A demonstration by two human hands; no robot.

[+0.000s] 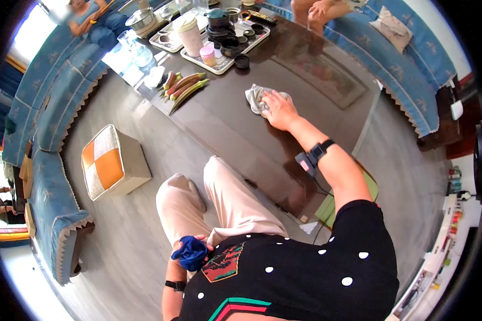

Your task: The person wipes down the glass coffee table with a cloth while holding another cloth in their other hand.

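Observation:
My right hand [279, 111] presses down on a crumpled grey-and-white cloth [258, 98] on the dark, glossy table [241, 128]. The fingers are bent over the cloth and cover part of it. Low by my lap, my left hand [207, 247] is closed around a bunched dark blue cloth [190, 253], which hides most of the palm. To the left of the grey cloth lies a small pile of red and green okra pods [186, 86], near the table's edge.
Metal trays [219, 68] at the far end hold a tall lidded cup [189, 33], a pink-lidded jar [208, 55] and dark tea ware. An orange-and-white stool [110, 163] stands left. Blue sofas [80, 80] surround the table; two other people sit there. A green stool [332, 211] is right.

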